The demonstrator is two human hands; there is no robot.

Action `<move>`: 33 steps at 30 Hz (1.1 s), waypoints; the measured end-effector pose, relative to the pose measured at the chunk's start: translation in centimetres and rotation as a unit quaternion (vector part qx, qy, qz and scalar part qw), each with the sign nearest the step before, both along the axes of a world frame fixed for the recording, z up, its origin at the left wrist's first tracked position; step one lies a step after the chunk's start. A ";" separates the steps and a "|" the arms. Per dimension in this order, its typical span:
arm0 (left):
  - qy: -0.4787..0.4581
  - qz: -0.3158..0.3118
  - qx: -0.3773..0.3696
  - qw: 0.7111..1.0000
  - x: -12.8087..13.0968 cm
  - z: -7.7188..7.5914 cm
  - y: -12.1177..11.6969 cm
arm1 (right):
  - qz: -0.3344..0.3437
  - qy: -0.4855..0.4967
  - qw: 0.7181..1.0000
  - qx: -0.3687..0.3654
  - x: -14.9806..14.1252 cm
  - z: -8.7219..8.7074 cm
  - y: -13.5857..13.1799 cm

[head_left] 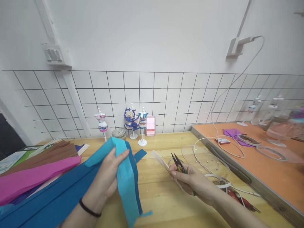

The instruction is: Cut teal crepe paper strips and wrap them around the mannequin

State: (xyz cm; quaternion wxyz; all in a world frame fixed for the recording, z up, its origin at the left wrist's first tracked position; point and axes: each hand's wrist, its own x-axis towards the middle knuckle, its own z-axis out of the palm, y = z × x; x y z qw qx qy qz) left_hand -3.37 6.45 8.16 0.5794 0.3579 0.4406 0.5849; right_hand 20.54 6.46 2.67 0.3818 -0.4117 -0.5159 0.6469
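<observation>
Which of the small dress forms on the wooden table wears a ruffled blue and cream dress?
The middle one of the three; the forms on either side have no such ruffles.

head cam, fwd/down, close over hands

1 turquoise strip [125,186], draped over the left hand [110,171] and gripped in it, above a wooden table [171,212]; to its left, brown sheets [47,156], pink sheets [40,169] and dark blue sheets [59,196], fanned out. Right of the strip, 1 pair of dark-bladed scissors [177,161], blades slightly parted, held in the right hand [190,179], 1 pale strip [160,159] at its fingers; farther right, 1 red tool [241,198]. Beyond the turquoise strip, 3 miniature dress forms [102,122], 1 jar [118,133] between 2 of them, and 1 wire grid [139,88] along the wall [154,38].
</observation>
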 end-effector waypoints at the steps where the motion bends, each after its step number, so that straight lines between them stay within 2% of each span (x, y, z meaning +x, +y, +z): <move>1: -0.011 -0.020 -0.036 0.999 0.5 -1.1 -0.4 | -0.006 -0.003 1.000 -0.001 -0.4 -0.5 0.0; 3: -0.030 -0.055 -0.066 0.996 1.3 -2.9 -1.2 | -0.005 -0.003 1.000 -0.003 -1.5 -1.4 -0.2; 6: -0.045 -0.087 -0.076 0.992 2.0 -4.8 -2.4 | 0.029 0.005 1.000 -0.006 -3.9 -1.9 -0.6; 9: -0.043 -0.070 -0.099 0.992 2.0 -6.1 -3.3 | 0.093 -0.031 0.995 -0.019 -6.0 -2.0 -0.9; 11: -0.048 -0.041 -0.109 0.992 1.8 -7.0 -3.6 | 0.106 -0.073 0.991 -0.023 -6.6 -2.2 -1.0; 15: -0.058 -0.005 -0.117 0.991 1.3 -9.0 -3.6 | 0.070 -0.114 0.991 -0.020 -5.9 -3.3 -0.6; 21: -0.050 -0.010 -0.162 0.986 1.1 -12.1 -2.7 | 0.058 -0.137 0.989 0.002 -4.2 -4.7 -0.1; 24: -0.066 -0.010 -0.181 0.981 0.9 -12.4 -2.8 | 0.043 -0.149 0.987 0.037 -4.3 -5.3 0.3; 28: -0.082 -0.040 -0.174 0.981 0.9 -12.0 -3.3 | 0.011 -0.178 0.980 0.090 -4.8 -5.8 0.3; 31: -0.092 -0.061 -0.164 0.980 0.9 -12.0 -3.4 | -0.021 -0.177 0.976 0.123 -5.0 -5.4 -0.9; 33: -0.114 -0.078 -0.145 0.980 0.9 -12.2 -3.4 | -0.030 -0.148 0.982 0.111 -5.3 -5.0 -2.2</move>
